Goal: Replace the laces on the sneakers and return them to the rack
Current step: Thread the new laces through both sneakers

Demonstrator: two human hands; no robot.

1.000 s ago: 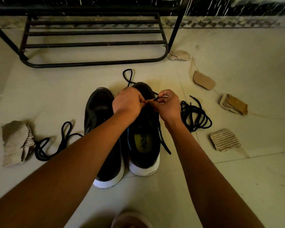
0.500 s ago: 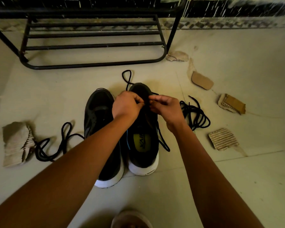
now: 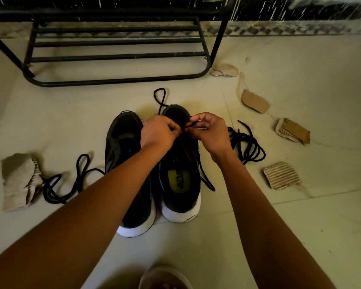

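Lace tip (image 3: 193,124) sits pinched between my left hand (image 3: 157,133) and right hand (image 3: 212,130) over the right sneaker (image 3: 180,207). I'd grip near its end — thread straight, pull evenly.

Head-worn view, forward and steeply down

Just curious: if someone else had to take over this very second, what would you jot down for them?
The left hand and right hand both pinch the black lace over the right sneaker's front.
The left sneaker stands beside it, apparently unlaced.
A loose lace lies on the floor left, a coiled lace right.
Done: right sneaker's lacing begun.
Left: finish both, set them on the rack ahead.
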